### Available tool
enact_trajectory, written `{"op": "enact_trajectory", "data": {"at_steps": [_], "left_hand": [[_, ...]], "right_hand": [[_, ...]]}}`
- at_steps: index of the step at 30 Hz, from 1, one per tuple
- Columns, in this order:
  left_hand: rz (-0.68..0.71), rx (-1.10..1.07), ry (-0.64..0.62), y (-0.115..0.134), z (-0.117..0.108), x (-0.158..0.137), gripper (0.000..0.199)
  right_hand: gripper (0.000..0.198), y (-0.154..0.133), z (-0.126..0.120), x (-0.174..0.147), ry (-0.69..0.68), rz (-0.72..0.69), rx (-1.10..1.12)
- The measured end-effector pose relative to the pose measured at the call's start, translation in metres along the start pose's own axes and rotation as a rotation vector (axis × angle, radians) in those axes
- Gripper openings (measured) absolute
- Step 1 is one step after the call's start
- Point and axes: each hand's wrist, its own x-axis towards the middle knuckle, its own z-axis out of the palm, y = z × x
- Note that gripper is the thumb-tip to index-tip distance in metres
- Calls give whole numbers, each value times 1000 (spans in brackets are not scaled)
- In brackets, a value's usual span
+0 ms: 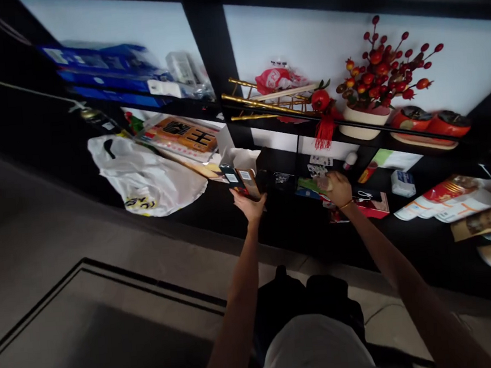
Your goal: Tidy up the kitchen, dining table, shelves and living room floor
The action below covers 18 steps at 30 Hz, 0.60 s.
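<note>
Black shelving (207, 45) spanned the view, cluttered on both levels. Over the lower shelf (290, 214), the left hand (249, 207) held an open carton (247, 178), fingers and thumb around its near end; a white bag (151, 177) lay to its left. The right hand (339, 189) curled at a small pale thing (323, 183), too blurred to tell if gripped. Beside its wrist lay a red box (380, 207); beyond, a tassel (324, 133) hung from above.
</note>
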Motion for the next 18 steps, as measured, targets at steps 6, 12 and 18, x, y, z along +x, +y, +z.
{"op": "enact_trajectory", "data": {"at_steps": [6, 12, 18], "left_hand": [[371, -80, -93, 34, -8, -44, 73], [983, -142, -751, 150, 60, -16, 64], [1087, 159, -907, 186, 111, 18, 107]], "right_hand": [[28, -2, 28, -52, 63, 277, 270], [33, -6, 31, -52, 171, 348, 599], [31, -5, 37, -76, 134, 462, 719]]}}
